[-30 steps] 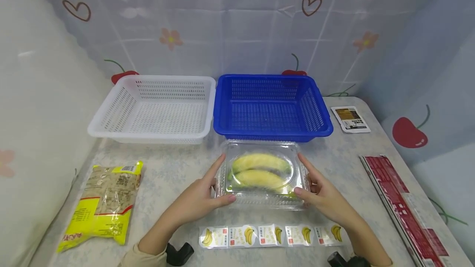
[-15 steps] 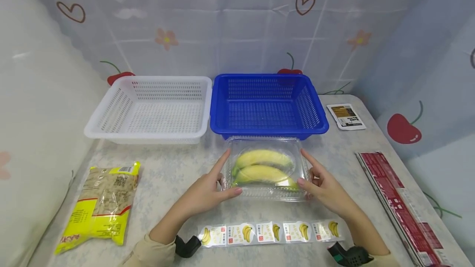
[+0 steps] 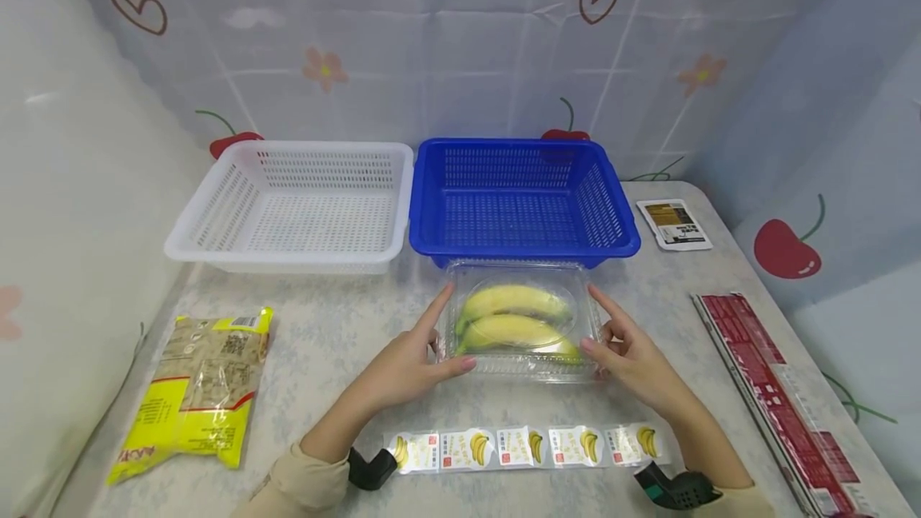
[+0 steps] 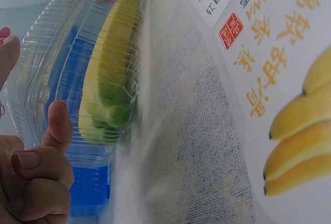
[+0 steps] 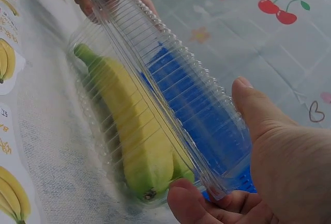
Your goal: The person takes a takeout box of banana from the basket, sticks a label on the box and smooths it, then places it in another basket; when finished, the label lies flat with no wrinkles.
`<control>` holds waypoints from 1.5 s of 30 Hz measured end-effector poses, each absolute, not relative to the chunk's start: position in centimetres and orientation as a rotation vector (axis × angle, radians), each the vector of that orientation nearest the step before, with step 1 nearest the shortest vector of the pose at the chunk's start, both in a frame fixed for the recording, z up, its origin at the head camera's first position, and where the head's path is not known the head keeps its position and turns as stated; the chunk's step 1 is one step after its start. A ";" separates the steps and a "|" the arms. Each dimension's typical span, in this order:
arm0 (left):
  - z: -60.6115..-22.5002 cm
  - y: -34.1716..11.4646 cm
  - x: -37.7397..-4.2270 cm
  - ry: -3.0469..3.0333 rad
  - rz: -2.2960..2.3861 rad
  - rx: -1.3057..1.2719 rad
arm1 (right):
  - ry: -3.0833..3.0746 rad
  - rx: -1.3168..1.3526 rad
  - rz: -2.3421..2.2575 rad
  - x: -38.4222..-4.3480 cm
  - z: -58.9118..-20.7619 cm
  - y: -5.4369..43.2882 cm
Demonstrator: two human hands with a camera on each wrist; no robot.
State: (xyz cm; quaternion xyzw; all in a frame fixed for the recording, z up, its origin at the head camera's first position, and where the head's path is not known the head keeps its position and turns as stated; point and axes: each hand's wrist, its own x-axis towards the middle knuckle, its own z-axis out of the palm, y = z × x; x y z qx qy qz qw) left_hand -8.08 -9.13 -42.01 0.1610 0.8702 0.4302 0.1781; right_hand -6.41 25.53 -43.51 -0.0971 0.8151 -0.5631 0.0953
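Observation:
A clear plastic clamshell box with two yellow-green bananas inside sits in front of the blue basket, its lid down over them. My left hand grips the box's left side, thumb on the near edge and index finger stretched along the side. On the opposite side my right hand grips it the same way, with the other fingers curled by the rim. In the right wrist view the bananas' stem end and tip show through the ribbed wall of the box. Nearer me lies a strip of banana labels.
Behind the box stand a blue basket and a white basket, side by side. A yellow and brown packet lies at left. At right are a small white-edged packet and a long red package.
Both hands have shifted the clamshell box slightly away from me and to the right, closer to the blue basket. The grip looks the same, and the head view has moved a little.

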 end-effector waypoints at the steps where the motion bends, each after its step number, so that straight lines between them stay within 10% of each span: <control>1: -42.0 -9.1 -8.1 2.461 1.218 0.454 | 2.423 -0.288 -1.670 -6.4 -43.6 25.6; 45: -40.5 -11.7 -6.8 2.635 1.059 0.401 | 3.107 -0.309 -1.358 -5.7 -42.0 24.6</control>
